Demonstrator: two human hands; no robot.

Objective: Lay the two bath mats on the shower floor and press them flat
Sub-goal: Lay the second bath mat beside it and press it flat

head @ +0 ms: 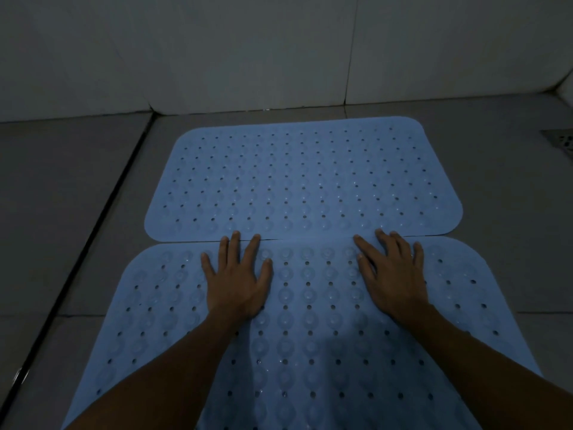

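Dim shower stall: grey tiled floor (77, 212) meeting a pale tiled wall (217, 51), with a metal drain (562, 141) at the floor's far right edge. Two blue bath mats lie end to end on the floor. The far mat (304, 178) sits near the wall; the near mat (310, 321) runs toward the viewer, the two edges meeting, perhaps slightly overlapped, at a thin seam. Both are rounded rectangles of soft rubbery sheet, pierced by rows of small holes and studded with round suction cups. The left hand (235, 283) and right hand (393, 277) rest palms down on the near mat's far edge, fingers spread straight, some fingertips reaching the seam; neither grip closes on anything. Such mats likely feel light, floppy and clingy; flat-palm pressure over the cups, worked outward, should seat them.
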